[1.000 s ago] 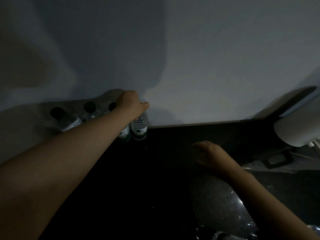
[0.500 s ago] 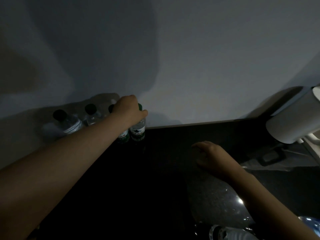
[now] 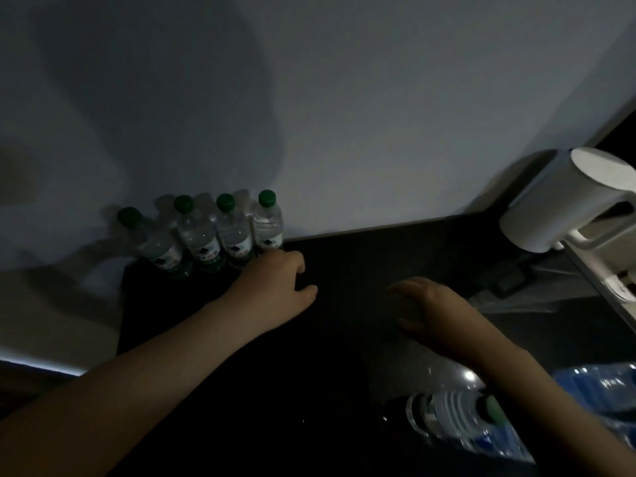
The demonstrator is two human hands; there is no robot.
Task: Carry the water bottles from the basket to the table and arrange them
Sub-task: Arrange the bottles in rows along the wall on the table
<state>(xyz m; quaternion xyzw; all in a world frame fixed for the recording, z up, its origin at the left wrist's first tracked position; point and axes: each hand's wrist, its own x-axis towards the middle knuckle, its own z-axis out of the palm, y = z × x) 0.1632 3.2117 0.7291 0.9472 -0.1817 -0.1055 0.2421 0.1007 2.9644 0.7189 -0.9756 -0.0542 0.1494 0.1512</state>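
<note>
Several clear water bottles with green caps stand in a row against the wall at the back left of the dark table (image 3: 361, 270); the rightmost bottle (image 3: 267, 224) is upright beside another bottle (image 3: 234, 235). My left hand (image 3: 275, 287) hovers just in front of them, fingers loosely curled, holding nothing. My right hand (image 3: 430, 308) lies with relaxed fingers over the table, empty. At the bottom right a further water bottle (image 3: 444, 413) lies on its side by something blue (image 3: 599, 387), partly behind my right arm.
A white cylindrical appliance (image 3: 564, 204) with a handle stands at the right edge beside a white frame. A dark flat object (image 3: 509, 280) lies near it on the table. The grey wall rises straight behind the bottles.
My left hand has let go of the rightmost bottle and drawn back toward me and down. The view has tilted down, showing the lying bottle at the bottom right.
</note>
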